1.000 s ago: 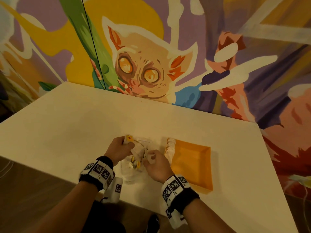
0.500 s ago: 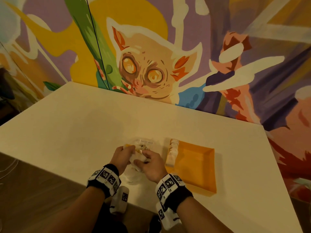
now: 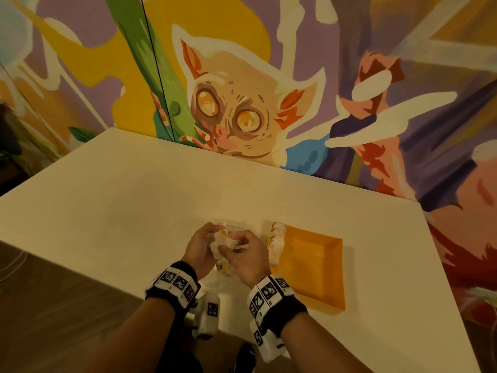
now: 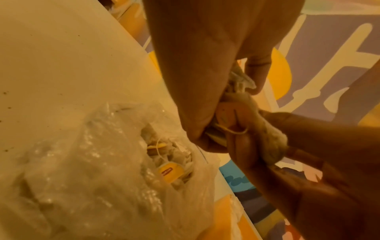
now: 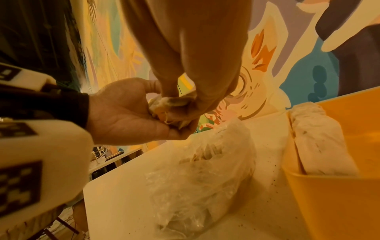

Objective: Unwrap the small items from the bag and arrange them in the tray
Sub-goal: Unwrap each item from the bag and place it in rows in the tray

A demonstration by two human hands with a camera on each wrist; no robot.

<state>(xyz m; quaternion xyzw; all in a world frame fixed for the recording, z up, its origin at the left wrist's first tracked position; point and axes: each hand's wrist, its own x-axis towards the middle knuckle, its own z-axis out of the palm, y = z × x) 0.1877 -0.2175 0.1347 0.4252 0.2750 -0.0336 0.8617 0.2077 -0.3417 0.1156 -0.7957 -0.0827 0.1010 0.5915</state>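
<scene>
Both hands meet over a clear plastic bag (image 3: 215,277) near the table's front edge. My left hand (image 3: 204,242) cups a small white tea bag (image 3: 224,242) with string. My right hand (image 3: 242,244) pinches its paper from the right. In the right wrist view the tea bag (image 5: 168,104) sits crumpled between the fingers of both hands. The plastic bag (image 4: 92,178) lies open below and holds more tea bags with yellow tags (image 4: 169,172). An orange tray (image 3: 336,275) sits just to the right, with a row of white tea bags (image 3: 278,243) along its left wall.
The white table (image 3: 134,205) stretches left and back to a painted mural wall (image 3: 242,103). The tray's wall (image 5: 329,203) stands close to the plastic bag (image 5: 201,178). The table's front edge lies just under my wrists.
My hands have drawn together. The left no longer holds up a yellow tag and the right has left the bag's mouth. Both now hold one tea bag above the bag.
</scene>
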